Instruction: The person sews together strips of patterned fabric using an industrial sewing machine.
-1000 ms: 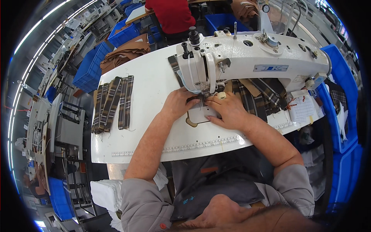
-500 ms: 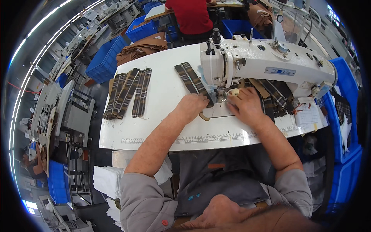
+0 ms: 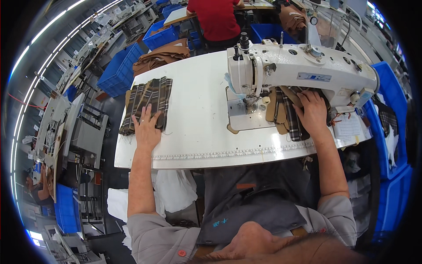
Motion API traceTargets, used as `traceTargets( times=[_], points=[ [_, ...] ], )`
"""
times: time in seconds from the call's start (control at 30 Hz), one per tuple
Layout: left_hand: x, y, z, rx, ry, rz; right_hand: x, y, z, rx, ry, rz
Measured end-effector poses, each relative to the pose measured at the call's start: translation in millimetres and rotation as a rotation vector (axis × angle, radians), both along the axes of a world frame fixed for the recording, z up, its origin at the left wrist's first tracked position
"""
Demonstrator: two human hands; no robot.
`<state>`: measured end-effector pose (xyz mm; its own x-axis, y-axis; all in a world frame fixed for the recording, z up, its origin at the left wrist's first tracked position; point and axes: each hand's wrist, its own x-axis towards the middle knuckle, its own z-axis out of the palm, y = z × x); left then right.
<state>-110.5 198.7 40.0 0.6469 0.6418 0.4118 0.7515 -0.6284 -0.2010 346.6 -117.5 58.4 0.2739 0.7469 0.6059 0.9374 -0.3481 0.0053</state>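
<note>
My left hand lies on a stack of plaid fabric strips at the left of the white table, fingers spread over them. Under the arm of the white sewing machine, my right hand rests on plaid pieces, thumb and fingers apart. Tan pieces show among the plaid ones, just right of the presser foot. The needle plate has no strip on it.
Blue bins stand at the back left and at the right. Brown fabric lies behind the table. A person in red sits at the back. A paper sheet lies at right, white cloth below the table edge.
My left hand has moved from the needle area to the left stack; the strip beside the needle now lies on that stack. My right hand has shifted from the presser foot rightward onto the pieces.
</note>
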Motion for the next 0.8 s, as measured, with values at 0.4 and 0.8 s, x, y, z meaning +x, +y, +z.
traceTargets(
  times=[0.4,0.8],
  points=[
    [102,-113,22,-0.442,-0.136,-0.601,27,-5,12,-0.097,0.054,0.154],
    [206,-176,1,-1.078,-0.527,-0.746,-29,-50,55,0.314,0.346,0.329]
  ],
)
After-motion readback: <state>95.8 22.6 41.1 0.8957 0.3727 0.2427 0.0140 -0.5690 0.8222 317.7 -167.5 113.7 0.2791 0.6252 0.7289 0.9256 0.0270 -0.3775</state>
